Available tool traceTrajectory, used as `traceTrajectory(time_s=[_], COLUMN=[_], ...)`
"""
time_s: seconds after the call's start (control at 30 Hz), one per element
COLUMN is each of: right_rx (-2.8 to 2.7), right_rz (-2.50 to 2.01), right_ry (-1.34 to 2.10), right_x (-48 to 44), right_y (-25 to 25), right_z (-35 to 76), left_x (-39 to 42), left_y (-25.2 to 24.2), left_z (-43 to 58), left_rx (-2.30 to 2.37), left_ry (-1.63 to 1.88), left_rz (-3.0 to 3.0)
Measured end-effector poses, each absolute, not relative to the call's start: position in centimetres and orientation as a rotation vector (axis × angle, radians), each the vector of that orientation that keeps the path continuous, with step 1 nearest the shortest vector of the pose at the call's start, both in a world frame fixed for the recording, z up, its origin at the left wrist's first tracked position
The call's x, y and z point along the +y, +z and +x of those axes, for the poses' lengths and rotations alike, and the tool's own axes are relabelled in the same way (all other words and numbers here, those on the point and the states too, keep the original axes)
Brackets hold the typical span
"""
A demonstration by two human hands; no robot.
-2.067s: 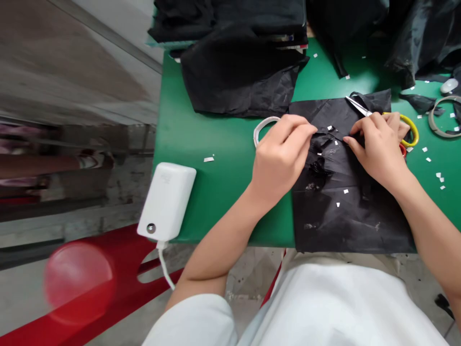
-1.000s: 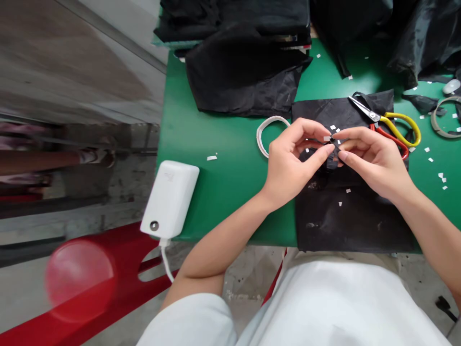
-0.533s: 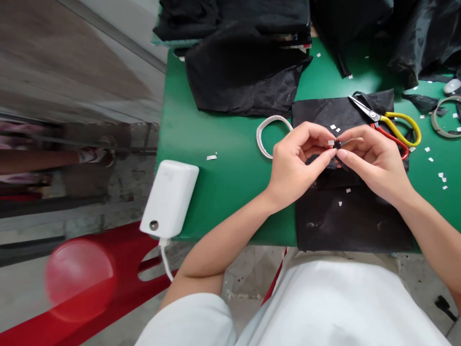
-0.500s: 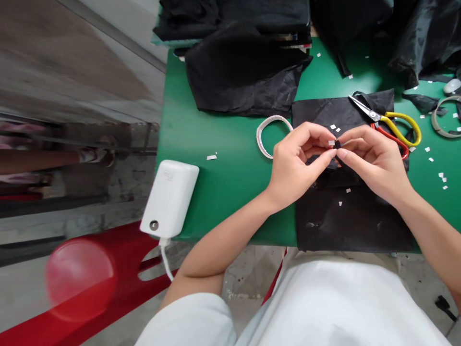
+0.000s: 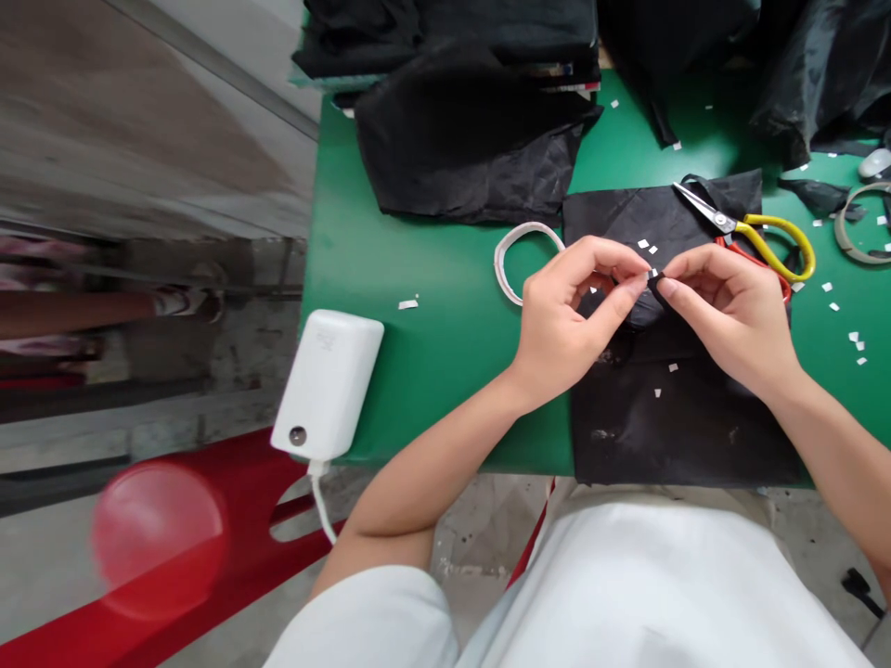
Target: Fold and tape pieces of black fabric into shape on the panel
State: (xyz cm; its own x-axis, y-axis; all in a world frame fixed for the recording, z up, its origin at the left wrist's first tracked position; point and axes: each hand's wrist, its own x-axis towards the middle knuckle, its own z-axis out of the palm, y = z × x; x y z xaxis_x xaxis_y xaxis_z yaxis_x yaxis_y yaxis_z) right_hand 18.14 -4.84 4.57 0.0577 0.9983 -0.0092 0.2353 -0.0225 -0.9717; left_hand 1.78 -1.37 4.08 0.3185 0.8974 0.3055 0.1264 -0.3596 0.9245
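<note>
A small black strip of fabric (image 5: 655,281) with a bit of white on it is pinched between both hands, above a black cloth (image 5: 668,427). My left hand (image 5: 567,311) grips its left end between thumb and fingertips. The right end is in the closed thumb and forefinger of my right hand (image 5: 738,311). Scissors (image 5: 730,225) with one yellow and one red handle lie just beyond my right hand. A roll of white tape (image 5: 502,269) is partly hidden behind my left hand. Small white paper pieces (image 5: 643,244) lie scattered on the cloth.
A white power bank (image 5: 329,382) with a cable sits at the left edge of the green table (image 5: 445,371). Black fabric (image 5: 473,139) is piled at the back. Another tape ring (image 5: 844,237) lies far right. Beside the table stands a red stool (image 5: 243,482).
My fingertips have drawn slightly apart, so more of the black strip shows between them. The white piece by my left fingertips now sits on the strip between the hands.
</note>
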Motion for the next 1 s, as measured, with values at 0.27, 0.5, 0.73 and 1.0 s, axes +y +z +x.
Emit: traceTrajectory(time_s=[0.27,0.5,0.73,1.0], right_rx=[-1.285,-1.287,-1.307,-1.326], right_rz=[-1.441,-1.435,-1.403,-1.343], right_ry=[1.059,1.067,1.063,1.035], right_x=[-4.92,-5.09,-5.2,-5.22], right_y=[4.38,4.35,4.54,4.42], right_z=[18.17,18.08,17.92,17.81], left_x=[-1.91,-2.12,-2.03,-1.71], left_y=[4.1,3.9,3.75,3.5], left_z=[2.0,2.11,2.32,2.63], left_rx=[0.927,0.963,0.965,0.905], left_ry=[1.133,1.075,1.103,1.063], left_rz=[1.828,1.725,1.639,1.407])
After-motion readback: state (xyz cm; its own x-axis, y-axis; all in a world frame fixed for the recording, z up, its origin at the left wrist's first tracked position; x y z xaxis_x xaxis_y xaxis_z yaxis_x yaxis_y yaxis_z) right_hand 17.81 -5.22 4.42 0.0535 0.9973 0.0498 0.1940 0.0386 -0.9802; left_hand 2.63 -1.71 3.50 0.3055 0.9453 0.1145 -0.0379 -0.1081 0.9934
